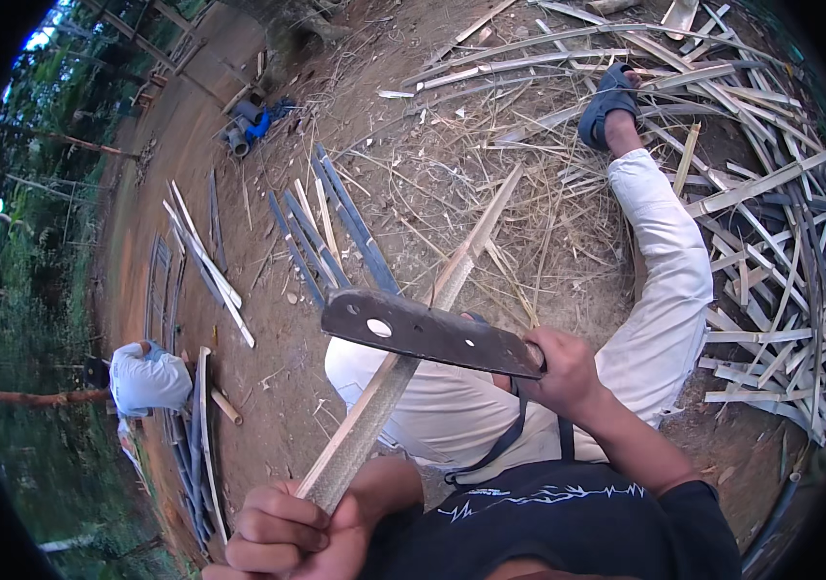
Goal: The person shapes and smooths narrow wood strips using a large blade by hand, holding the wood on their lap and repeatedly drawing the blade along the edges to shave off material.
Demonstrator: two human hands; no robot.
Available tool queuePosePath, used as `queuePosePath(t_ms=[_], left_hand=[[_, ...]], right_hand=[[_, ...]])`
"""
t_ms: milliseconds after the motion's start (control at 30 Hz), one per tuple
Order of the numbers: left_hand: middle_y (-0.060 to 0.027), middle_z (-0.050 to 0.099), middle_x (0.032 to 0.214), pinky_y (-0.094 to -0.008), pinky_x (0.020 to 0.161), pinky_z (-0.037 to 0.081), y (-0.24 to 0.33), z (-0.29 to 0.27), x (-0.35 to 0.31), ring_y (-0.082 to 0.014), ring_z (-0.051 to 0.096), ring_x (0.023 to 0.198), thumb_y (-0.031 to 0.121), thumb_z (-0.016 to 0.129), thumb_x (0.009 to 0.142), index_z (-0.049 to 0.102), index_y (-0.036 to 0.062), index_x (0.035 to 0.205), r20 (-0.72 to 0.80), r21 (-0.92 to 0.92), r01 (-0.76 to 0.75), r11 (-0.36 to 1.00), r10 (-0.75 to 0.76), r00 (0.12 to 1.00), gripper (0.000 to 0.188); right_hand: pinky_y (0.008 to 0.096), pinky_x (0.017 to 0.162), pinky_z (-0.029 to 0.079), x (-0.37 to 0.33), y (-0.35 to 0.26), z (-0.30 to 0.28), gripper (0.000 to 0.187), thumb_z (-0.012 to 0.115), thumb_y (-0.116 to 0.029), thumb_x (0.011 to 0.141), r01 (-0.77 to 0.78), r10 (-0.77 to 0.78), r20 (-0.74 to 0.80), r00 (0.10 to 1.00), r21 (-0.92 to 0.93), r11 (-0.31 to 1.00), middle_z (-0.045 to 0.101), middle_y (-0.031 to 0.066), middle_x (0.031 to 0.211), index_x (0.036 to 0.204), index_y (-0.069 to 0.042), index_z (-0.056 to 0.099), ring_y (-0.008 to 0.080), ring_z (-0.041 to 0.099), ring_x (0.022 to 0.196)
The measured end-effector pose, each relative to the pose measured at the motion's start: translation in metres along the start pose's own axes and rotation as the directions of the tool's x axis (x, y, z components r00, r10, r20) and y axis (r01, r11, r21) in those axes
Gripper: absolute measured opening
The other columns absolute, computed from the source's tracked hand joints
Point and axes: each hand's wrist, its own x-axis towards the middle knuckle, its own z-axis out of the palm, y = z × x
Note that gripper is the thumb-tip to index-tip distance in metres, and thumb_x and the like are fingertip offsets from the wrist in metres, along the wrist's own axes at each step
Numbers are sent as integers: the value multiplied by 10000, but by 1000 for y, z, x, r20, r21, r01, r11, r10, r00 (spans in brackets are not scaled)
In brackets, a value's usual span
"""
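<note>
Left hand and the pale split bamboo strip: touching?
Touching. The head view shows the left hand closed around the lower end of the pale split bamboo strip, its fingers curled against it with no gap.

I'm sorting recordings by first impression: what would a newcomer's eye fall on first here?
Probably the broad dark blade with holes through it, gripped at one end by the right hand and lying across a long pale strip mid-picture, whose near end the left hand grips. Next, the tangled heap of split strips along the right side, and a person in pale clothing at far left.
</note>
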Motion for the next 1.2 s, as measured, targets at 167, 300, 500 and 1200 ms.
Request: queuePosePath(t_ms=[167,300,500,1200], left_hand=[[4,236,507,-275,315,145,19,19,3,-107,195,367,628,321,1017,316,165,751,-76,-149,-45,988,34,996,534],[13,217,509,-254,332,113,24,27,-9,-89,164,368,630,327,1016,303,146,743,-185,-47,-11,999,2,983,556],[27,225,576,-211,378,160,20,13,-12,-61,192,443,468,401,1042,289,146,744,-95,-18,37,999,-38,995,453],[35,144,533,-255,328,83,-3,26,-15,-85,131,395,554,396,1030,308,154,748,-552,424,156,892,118,826,497]], right_hand=[[391,562,494,-7,-54,-8,319,765,-97,582,148,-149,18,989,69,987,613,81,699,867,-59,627,255,640,602],[376,591,509,0,-26,-9,276,776,-115,603,209,-208,19,978,-79,975,606,90,676,807,-74,595,273,635,582],[431,548,522,4,-2,-11,213,756,-135,727,-75,81,69,994,-95,993,611,108,679,809,-56,576,304,661,615],[513,684,531,54,119,-17,186,685,-193,796,-183,261,145,954,-406,895,639,143,698,821,-49,570,332,675,652]])
